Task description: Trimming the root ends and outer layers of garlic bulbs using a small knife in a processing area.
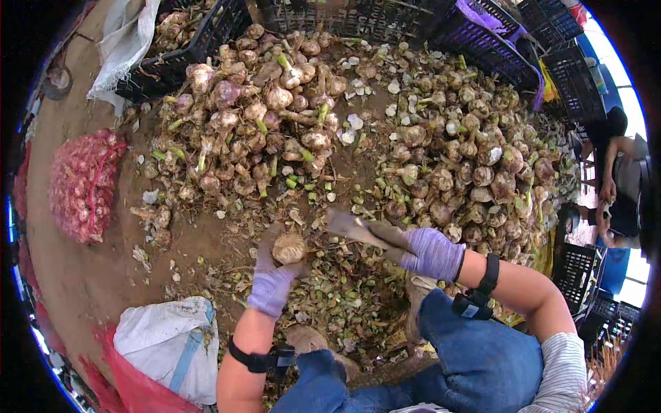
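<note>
My left hand [276, 273], in a lilac work glove with soiled fingers, holds a garlic bulb [289, 249] with its root side facing up. To the right of it, my right hand [426, 252], gloved the same way, grips a bladed cutting tool [356, 228]; motion blurs it, so its exact type is unclear. The tool's end points left towards the bulb and is apart from it. Beyond my hands lie a heap of garlic bulbs with stems [258, 118] at the upper left and a second heap of garlic bulbs [480, 170] at the right.
Cut stem pieces and husks [351, 299] cover the ground between my feet. A red mesh sack of garlic [88, 186] stands at the left, a white woven sack [165, 340] at the lower left. Black plastic crates [485, 46] line the back. Another person [619, 175] is at the far right.
</note>
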Tool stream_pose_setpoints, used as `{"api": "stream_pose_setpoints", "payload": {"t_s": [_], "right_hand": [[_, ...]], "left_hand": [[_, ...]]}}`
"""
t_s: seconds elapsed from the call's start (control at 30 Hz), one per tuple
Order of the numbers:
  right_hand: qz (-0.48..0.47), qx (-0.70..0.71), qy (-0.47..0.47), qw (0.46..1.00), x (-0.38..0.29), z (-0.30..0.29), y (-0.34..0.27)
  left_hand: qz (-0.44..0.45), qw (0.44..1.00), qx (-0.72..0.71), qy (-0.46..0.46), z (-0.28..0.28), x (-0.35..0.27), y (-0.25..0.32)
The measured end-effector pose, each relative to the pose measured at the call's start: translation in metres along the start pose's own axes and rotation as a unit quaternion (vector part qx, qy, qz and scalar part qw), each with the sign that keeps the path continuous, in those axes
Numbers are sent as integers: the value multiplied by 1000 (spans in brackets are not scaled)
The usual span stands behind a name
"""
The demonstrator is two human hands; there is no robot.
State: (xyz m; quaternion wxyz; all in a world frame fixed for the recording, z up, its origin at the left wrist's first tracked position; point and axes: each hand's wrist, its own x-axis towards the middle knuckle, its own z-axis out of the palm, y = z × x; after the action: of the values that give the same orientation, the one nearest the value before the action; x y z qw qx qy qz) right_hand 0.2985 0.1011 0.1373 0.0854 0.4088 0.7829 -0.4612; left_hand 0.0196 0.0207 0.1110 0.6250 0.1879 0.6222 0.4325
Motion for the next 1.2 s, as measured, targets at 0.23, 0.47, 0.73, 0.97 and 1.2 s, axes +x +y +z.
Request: {"api": "stream_pose_setpoints", "payload": {"t_s": [0.23,0.47,0.73,0.97,1.2], "right_hand": [[-268,-133,46,953,6,-18,-65],[-308,-163,19,937,15,-20,-86],[-331,-185,3,925,13,-12,-72],[13,-65,114,991,3,-24,29],[-31,143,-36,989,-6,-34,-17]], "left_hand": [[231,944,192,-134,-11,-14,19],[286,934,193,-93,10,-25,29],[311,918,232,-77,13,-36,20],[259,950,133,-112,13,-57,31],[423,794,362,-245,6,-22,39]]}}
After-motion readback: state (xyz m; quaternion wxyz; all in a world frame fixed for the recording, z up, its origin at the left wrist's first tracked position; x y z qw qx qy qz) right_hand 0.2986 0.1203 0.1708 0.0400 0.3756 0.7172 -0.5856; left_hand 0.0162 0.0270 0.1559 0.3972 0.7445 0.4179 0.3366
